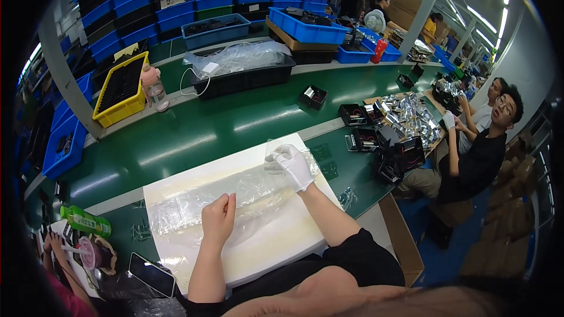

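On the white board [247, 240] at the near edge of the green worktop [194, 135] lies a clear plastic bag [229, 196], long and crinkled, stretched across the board from left to right; left hand [218, 218] bare, fingers curled together into a loose fist, pressing down on the bag near the board's middle; right hand [291, 164] in a white glove, fingers together and bent, pinching the bag's upper right end at the board's far right corner; both forearms come in from the board's near side; cannot tell what is inside the bag; left of the board, a green bottle [85, 221] lying on its side, a dark phone [151, 274] just off the board's near left corner; beyond the board, across the worktop, a yellow crate [121, 89] with a pink-capped bottle [155, 88] beside it, and a black tray [244, 76] holding clear wrap; right of the board, small black boxes [399, 155] and a heap of silver foil packets [411, 114]; further right of the board, a seated person in a black shirt [479, 158] with another person behind; far beyond the board, stacked blue bins [194, 0]; another person's hand [51, 240] at the board's lower left, near a cup.
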A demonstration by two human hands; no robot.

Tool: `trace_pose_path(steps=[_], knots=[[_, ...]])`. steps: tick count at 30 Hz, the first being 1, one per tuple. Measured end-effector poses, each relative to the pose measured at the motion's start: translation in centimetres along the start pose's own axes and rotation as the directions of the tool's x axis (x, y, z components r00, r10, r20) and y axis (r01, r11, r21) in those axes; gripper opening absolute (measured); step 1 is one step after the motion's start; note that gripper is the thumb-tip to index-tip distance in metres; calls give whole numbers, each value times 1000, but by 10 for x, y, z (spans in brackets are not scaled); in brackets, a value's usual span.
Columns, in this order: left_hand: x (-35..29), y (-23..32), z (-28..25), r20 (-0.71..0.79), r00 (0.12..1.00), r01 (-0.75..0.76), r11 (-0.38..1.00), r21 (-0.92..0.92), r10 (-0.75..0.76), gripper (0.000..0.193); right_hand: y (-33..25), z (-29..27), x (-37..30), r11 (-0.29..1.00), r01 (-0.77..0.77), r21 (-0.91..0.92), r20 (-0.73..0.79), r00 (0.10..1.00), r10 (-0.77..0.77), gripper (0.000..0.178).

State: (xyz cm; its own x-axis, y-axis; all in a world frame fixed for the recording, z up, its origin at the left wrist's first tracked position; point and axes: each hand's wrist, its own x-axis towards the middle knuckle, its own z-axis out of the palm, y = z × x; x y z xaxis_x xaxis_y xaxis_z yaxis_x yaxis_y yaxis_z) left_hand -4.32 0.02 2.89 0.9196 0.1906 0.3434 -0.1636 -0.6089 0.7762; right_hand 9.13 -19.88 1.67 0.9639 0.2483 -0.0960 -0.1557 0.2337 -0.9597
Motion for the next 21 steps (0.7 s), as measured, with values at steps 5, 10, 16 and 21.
trace_pose_path(steps=[5,10,16,21], knots=[[2,-5,-3,-12,1000,-20,999,46,20,36,-25,-12,25,989,63,133,-78,996,-53,14],[2,1,-1,-29,997,-68,998,5,68,36,-40,-62,86,987,149,57,-151,979,-139,17],[-3,0,-5,-25,997,-66,998,20,66,35,-36,-93,148,959,76,-272,-226,964,-141,27],[-2,-2,-6,78,996,48,981,-190,-33,26,-28,-127,195,837,-118,-534,-305,950,-60,28]])
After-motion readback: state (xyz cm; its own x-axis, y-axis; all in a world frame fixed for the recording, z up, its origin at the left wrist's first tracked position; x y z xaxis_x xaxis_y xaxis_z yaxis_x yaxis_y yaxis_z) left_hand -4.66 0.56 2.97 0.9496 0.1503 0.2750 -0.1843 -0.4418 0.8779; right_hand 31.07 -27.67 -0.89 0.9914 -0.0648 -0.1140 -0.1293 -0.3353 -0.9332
